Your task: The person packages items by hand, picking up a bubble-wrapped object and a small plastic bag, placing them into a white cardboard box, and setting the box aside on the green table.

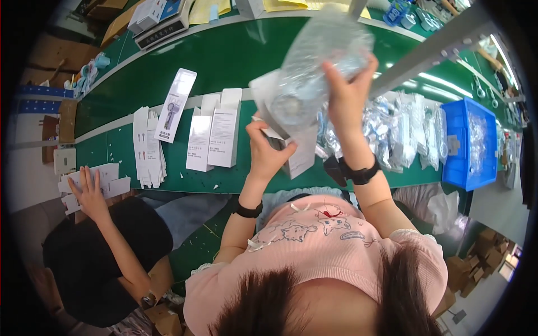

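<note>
My right hand (pixel 348 103) is closed around a clear plastic bag (pixel 322 42), blurred by motion, with a pale rounded item inside whose kind I cannot make out. The bag's lower end is at the mouth of a white carton (pixel 302 154). My left hand (pixel 268 150) grips that carton at its opening, thumb and fingers on its flaps. Left of it, two white printed boxes (pixel 224 134) stand side by side on the green table (pixel 117 151). To the right of the carton lies a row of clear bagged items (pixel 400 131).
A blue bin (pixel 468 145) with clear bags stands at the right. Flat cartons (pixel 148 148) and a box with a printed device (pixel 176 106) lie left. A co-worker's hand (pixel 87 190) rests on folded cartons. A grey metal post (pixel 431 50) slants across the upper right.
</note>
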Demonstrator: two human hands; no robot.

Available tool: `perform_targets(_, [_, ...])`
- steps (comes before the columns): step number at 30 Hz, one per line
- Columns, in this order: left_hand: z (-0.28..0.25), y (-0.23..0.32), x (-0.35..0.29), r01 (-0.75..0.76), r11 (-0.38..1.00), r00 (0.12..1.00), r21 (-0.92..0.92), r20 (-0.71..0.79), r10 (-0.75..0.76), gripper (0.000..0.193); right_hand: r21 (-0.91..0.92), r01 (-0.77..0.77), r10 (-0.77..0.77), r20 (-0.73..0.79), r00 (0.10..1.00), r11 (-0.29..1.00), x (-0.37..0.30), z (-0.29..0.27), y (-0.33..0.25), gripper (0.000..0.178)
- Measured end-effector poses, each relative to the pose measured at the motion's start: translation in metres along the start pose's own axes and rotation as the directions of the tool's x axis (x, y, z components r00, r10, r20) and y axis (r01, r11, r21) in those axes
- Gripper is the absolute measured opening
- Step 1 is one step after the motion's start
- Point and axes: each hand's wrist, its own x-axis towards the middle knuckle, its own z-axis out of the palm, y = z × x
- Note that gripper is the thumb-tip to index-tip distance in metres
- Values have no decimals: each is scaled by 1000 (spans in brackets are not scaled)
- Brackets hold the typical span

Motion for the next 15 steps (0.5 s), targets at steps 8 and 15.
perform_targets(8, [9, 0, -42, -18, 974, 997, -227, -75, 0, 65, -491, 648, -191, 692, 696, 582, -49, -42, -4, 42])
perform_targets(15, [17, -12, -79, -273, 952, 959, -141, 38, 280, 67, -493, 30, 104, 243, 964, 870, -23, -112, 49, 22])
